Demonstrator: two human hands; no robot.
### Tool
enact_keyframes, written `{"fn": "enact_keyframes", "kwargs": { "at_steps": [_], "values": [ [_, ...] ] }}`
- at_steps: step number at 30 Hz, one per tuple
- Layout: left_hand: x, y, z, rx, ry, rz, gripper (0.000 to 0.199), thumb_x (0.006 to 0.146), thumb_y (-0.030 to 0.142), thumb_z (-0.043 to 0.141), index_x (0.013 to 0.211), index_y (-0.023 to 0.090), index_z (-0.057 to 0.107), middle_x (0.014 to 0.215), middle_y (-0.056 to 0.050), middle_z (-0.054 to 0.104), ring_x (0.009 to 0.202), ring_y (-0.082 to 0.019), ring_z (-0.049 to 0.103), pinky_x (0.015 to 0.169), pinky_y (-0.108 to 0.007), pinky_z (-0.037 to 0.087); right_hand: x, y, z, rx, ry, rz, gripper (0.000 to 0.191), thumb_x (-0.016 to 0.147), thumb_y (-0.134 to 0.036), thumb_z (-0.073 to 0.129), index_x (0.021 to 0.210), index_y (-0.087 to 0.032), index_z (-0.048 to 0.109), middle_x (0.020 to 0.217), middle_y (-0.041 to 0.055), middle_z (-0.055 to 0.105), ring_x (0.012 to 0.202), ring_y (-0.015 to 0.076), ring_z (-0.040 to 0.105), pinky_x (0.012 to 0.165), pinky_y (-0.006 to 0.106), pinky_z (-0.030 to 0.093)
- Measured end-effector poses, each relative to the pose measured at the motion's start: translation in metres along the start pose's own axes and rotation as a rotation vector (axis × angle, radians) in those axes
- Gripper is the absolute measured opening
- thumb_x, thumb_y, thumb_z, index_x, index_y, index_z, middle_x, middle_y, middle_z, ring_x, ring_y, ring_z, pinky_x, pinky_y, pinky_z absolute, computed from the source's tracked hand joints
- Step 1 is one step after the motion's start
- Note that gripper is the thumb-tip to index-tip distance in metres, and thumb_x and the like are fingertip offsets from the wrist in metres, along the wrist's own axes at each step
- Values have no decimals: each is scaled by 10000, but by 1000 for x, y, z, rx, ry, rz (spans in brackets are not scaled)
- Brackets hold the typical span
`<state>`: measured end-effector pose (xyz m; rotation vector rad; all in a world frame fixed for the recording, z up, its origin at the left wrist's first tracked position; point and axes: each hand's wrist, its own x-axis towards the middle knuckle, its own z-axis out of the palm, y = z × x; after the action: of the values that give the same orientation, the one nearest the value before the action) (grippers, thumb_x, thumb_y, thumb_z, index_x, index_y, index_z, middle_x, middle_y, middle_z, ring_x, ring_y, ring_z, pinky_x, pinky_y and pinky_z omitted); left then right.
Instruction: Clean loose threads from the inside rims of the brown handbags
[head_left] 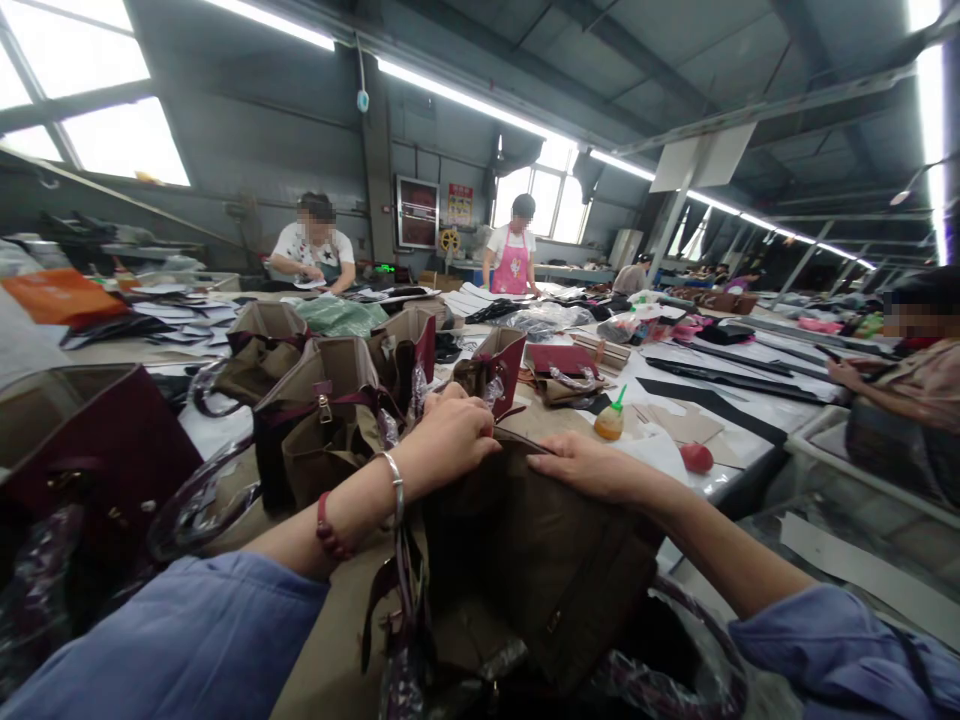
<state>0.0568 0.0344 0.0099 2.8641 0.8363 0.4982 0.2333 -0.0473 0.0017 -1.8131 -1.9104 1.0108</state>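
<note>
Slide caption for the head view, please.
Left hand and right hand hold the edge of a brown bag, green-tipped bottle beyond.

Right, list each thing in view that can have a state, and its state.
Left hand: gripping brown bag
Right hand: gripping it too
Brown bag: held by its upper edge
Maroon bag, left: open
Bottle: amber contents showing
Ceiling lights: lit

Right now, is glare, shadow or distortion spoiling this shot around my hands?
Head view: the left window and ceiling light are blown out white; head view: both hands, left and right, are readable, but the brown bag sinks into shadow; head view: the left window looks skewed near the frame edge.
</note>
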Motion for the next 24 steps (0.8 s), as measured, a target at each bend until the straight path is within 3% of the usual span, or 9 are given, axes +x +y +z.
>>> {"fn": "enact_keyframes", "kwargs": {
  "at_steps": [8, 11, 20, 24],
  "values": [
    [2, 5, -8, -56, -56, -123, 174, 747, 290, 488, 695, 186, 617, 677, -27, 603, 753, -179, 519, 688, -281, 353, 0, -3, 0, 64, -20, 19, 270, 821, -332, 409, 882, -127, 573, 751, 36, 615, 628, 148, 547, 521, 223, 413],
    [3, 7, -8, -75, -70, -120, 170, 756, 275, 464, 720, 191, 607, 642, -9, 602, 695, -161, 545, 685, -271, 356, -1, -3, -1, 62, -34, 36, 271, 822, -345, 410, 850, -132, 575, 743, 29, 615, 633, 148, 550, 518, 221, 413],
    [10, 4, 2, 63, -33, -108, 202, 782, 298, 418, 738, 194, 586, 722, -38, 636, 762, -217, 578, 710, -331, 340, 1, 2, -1, 146, -76, 3, 297, 821, -385, 414, 872, -130, 557, 762, 30, 607, 653, 145, 545, 564, 230, 422],
    [6, 2, 0, 21, -29, -92, 186, 778, 293, 426, 723, 196, 575, 670, -12, 617, 713, -183, 566, 698, -302, 332, 1, 2, -1, 207, -110, -2, 304, 820, -394, 412, 889, -127, 539, 755, 28, 603, 640, 141, 539, 557, 231, 419]
  ]
}}
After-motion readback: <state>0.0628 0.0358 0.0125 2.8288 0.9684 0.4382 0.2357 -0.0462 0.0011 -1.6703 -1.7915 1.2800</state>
